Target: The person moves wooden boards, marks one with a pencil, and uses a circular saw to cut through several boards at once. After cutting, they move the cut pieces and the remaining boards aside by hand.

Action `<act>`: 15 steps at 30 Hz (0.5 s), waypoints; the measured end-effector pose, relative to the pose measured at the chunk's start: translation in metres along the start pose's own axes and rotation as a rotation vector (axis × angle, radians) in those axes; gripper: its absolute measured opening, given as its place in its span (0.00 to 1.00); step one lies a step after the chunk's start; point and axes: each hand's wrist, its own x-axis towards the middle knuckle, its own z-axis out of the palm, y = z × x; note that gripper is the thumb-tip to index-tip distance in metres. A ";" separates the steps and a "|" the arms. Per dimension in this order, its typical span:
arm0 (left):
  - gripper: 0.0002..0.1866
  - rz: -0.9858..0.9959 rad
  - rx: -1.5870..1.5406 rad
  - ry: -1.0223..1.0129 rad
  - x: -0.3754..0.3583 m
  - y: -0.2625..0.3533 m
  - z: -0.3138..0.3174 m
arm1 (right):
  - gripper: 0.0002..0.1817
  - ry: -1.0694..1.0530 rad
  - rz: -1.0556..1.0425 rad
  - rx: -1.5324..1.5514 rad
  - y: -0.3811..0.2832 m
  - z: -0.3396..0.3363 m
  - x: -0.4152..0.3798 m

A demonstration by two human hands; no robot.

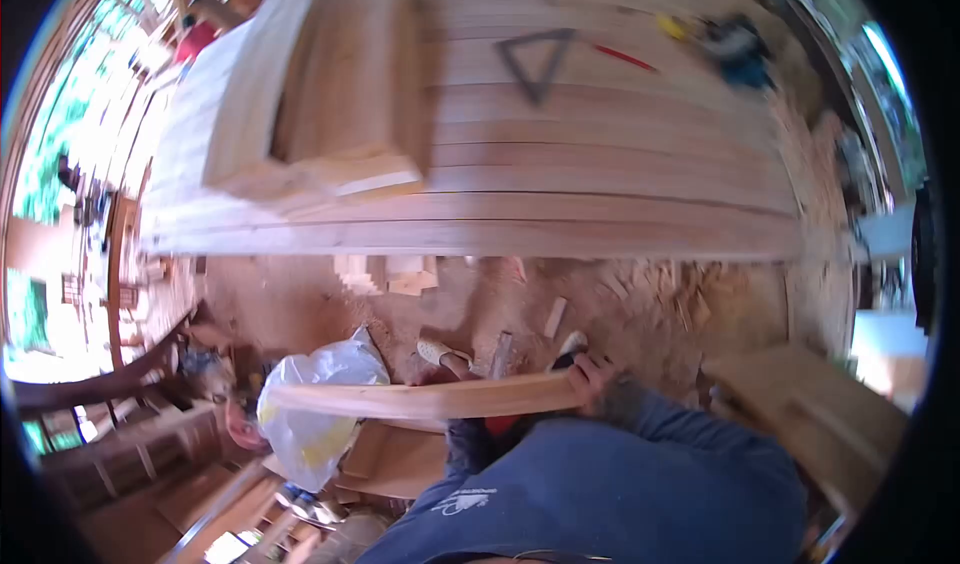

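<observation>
A long, slightly curved wooden board (430,399) is held in front of my body, roughly level. My right hand (593,379) grips its right end, with fingers over the edge. My left sleeve shows below the board's middle, but the left hand itself is hidden. Beyond the board stands a plank-topped workbench (600,214). Two thick timber beams (355,94) lie side by side on its left part. A dark triangle square (538,64) and a red pencil (625,58) rest on the bench top.
A whitish plastic bag (325,384) is at lower left, partly behind the board. Offcuts (408,274) and shavings (690,289) cover the floor between me and the bench. A blurred power tool (738,49) sits at the bench's far right. Stacked boards (810,414) are on my right.
</observation>
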 end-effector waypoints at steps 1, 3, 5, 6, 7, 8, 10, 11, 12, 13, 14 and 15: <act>0.34 0.055 0.055 0.005 -0.014 0.020 0.017 | 0.26 0.062 -0.035 -0.040 0.017 -0.025 -0.028; 0.33 0.132 0.164 0.014 -0.046 0.056 0.047 | 0.18 0.131 -0.018 -0.111 0.030 -0.062 -0.097; 0.33 0.161 0.257 0.048 -0.082 0.078 0.057 | 0.12 0.163 0.006 -0.153 0.043 -0.078 -0.146; 0.33 0.142 0.305 0.071 -0.102 0.080 0.059 | 0.10 0.198 0.014 -0.141 0.051 -0.082 -0.167; 0.32 0.121 0.348 0.082 -0.118 0.078 0.065 | 0.10 0.256 -0.010 -0.159 0.063 -0.082 -0.197; 0.32 0.103 0.399 0.092 -0.133 0.078 0.067 | 0.10 0.331 -0.010 -0.185 0.071 -0.078 -0.224; 0.32 0.059 0.499 0.083 -0.143 0.073 0.080 | 0.11 0.500 0.053 -0.343 0.090 -0.080 -0.262; 0.32 0.032 0.550 0.075 -0.142 0.070 0.087 | 0.12 0.570 0.089 -0.435 0.100 -0.088 -0.281; 0.31 0.027 0.597 0.067 -0.139 0.068 0.095 | 0.13 0.527 0.141 -0.434 0.112 -0.102 -0.294; 0.31 0.021 0.631 0.057 -0.132 0.065 0.106 | 0.13 0.472 0.173 -0.434 0.123 -0.119 -0.307; 0.31 0.019 0.657 0.046 -0.129 0.066 0.121 | 0.15 0.456 0.203 -0.459 0.127 -0.133 -0.318; 0.31 0.036 0.673 0.034 -0.121 0.068 0.136 | 0.16 0.445 0.221 -0.492 0.135 -0.147 -0.323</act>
